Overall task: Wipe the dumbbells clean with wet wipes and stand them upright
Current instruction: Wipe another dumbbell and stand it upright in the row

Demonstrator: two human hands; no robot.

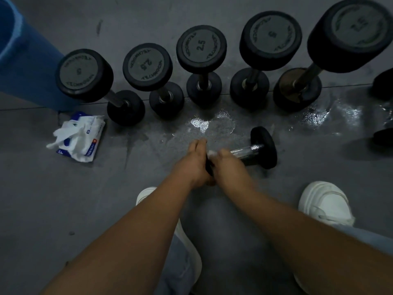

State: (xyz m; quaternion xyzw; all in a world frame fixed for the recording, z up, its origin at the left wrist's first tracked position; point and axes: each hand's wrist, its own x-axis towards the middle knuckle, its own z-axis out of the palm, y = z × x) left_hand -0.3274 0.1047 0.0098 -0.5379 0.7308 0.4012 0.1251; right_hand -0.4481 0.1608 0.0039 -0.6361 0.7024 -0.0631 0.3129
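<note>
Head view, hands (209, 161) wiping dumbbell (253, 150) — floor

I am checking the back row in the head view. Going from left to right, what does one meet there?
Blue cylinder → dumbbell marked 5 → dumbbell marked 2.5 → second 2.5 dumbbell → second 5 dumbbell → largest dumbbell, tilted, number blurred.

Wipes pack (79, 136) lies left of lying dumbbell (254, 149).

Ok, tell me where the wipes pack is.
In the head view the wipes pack lies on the floor at the left, just below the blue cylinder and beside the leftmost upright dumbbell.
</note>
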